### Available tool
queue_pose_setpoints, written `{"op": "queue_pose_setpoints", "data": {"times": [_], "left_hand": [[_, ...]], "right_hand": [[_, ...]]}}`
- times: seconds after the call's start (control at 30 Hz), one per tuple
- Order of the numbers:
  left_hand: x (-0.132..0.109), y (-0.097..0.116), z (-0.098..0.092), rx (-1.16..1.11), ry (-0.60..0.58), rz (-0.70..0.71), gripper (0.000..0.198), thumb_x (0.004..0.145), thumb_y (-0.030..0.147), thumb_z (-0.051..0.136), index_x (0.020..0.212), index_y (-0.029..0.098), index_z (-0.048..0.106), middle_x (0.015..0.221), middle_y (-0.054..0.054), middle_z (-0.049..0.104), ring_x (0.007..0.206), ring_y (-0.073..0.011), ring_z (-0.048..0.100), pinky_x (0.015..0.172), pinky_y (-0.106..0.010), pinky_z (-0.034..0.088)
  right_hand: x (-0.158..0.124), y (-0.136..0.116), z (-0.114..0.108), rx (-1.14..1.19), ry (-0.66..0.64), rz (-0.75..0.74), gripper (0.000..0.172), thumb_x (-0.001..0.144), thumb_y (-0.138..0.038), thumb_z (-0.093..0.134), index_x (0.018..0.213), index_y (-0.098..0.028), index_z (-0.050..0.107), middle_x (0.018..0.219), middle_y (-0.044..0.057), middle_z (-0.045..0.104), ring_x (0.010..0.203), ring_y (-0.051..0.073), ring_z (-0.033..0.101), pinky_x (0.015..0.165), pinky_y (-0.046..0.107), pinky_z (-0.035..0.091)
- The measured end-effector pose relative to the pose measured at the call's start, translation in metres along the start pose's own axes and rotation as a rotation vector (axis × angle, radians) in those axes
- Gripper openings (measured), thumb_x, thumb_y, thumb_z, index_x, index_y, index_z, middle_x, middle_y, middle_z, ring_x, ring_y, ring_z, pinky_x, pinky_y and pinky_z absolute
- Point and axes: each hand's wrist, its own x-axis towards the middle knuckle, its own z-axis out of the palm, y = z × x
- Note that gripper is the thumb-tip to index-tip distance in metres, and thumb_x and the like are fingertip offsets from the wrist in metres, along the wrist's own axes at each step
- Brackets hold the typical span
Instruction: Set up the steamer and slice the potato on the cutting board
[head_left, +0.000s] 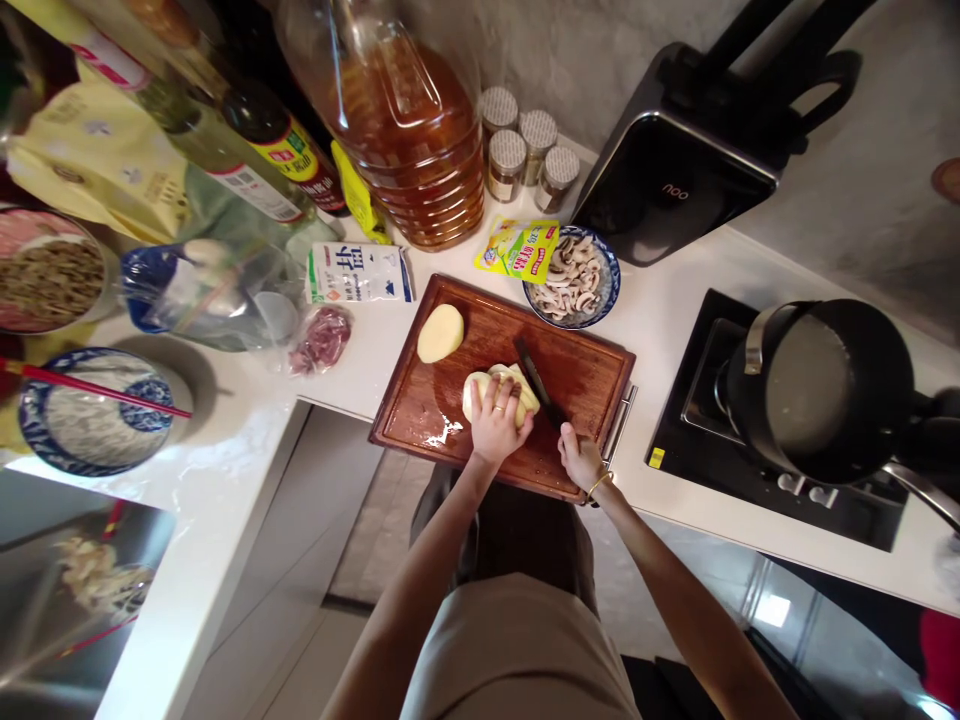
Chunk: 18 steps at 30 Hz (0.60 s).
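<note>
On the wooden cutting board (397, 405), my left hand (498, 425) presses down on a pile of pale potato slices (528, 392), its fingers curved over them. My right hand (582, 458) is closed around the handle of a dark kitchen knife (534, 373). The blade is right beside the slices on their right side and points toward the back of the board. A peeled potato half (440, 333) lies apart from the pile, near the board's far left corner. The palm and fingers hide part of the slices.
Behind the board stand a bowl of sliced mushrooms (577, 280), a yellow seasoning packet (517, 250), a large oil jug (420, 140) and a black knife block (675, 160). A pot (817, 390) sits on the stove at right. Meat (324, 338) and a patterned bowl (97, 412) are left.
</note>
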Motion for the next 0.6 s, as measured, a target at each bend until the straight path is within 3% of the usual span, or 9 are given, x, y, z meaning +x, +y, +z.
{"op": "queue_pose_setpoints", "data": {"times": [0.3, 0.6], "left_hand": [[0.001, 0.002, 0.000, 0.016, 0.035, 0.012, 0.044, 0.082, 0.035, 0.051, 0.120, 0.014, 0.059, 0.127, -0.013, 0.059, 0.128, -0.0341, 0.043, 0.114, -0.059, 0.011], [0.002, 0.002, 0.000, 0.024, 0.062, 0.026, 0.039, 0.081, 0.034, 0.052, 0.114, 0.014, 0.061, 0.125, -0.014, 0.060, 0.126, -0.0344, 0.046, 0.113, -0.060, 0.014]], "right_hand": [[-0.028, -0.018, -0.016, -0.094, 0.026, 0.001, 0.068, 0.086, -0.072, 0.013, 0.047, -0.023, 0.040, 0.041, 0.002, 0.044, 0.047, 0.015, 0.048, 0.051, 0.027, 0.033], [-0.025, -0.016, -0.014, -0.121, -0.012, 0.079, 0.070, 0.084, -0.075, 0.012, 0.045, -0.023, 0.037, 0.042, 0.003, 0.045, 0.044, 0.014, 0.046, 0.051, 0.027, 0.032]]}}
